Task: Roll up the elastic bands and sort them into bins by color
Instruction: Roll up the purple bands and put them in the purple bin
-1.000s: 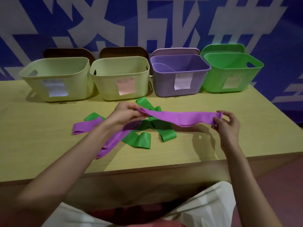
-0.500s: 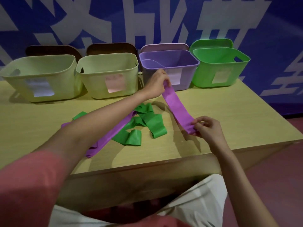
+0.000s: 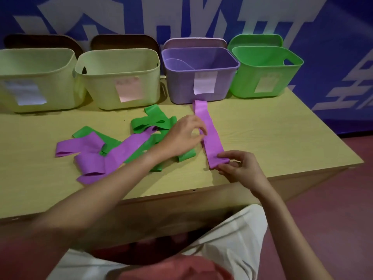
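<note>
One purple band [image 3: 209, 130] lies lengthwise away from the person, right hand [image 3: 239, 167] pinching its near end, left hand [image 3: 184, 136] loosely pressing its middle.

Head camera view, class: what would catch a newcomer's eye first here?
Probably the long purple elastic band laid flat toward the purple plastic bin, the right hand pinching its near end and the left hand touching its middle. Next, the tangle of green elastic bands and another purple band left of it on the pale wooden table.
</note>
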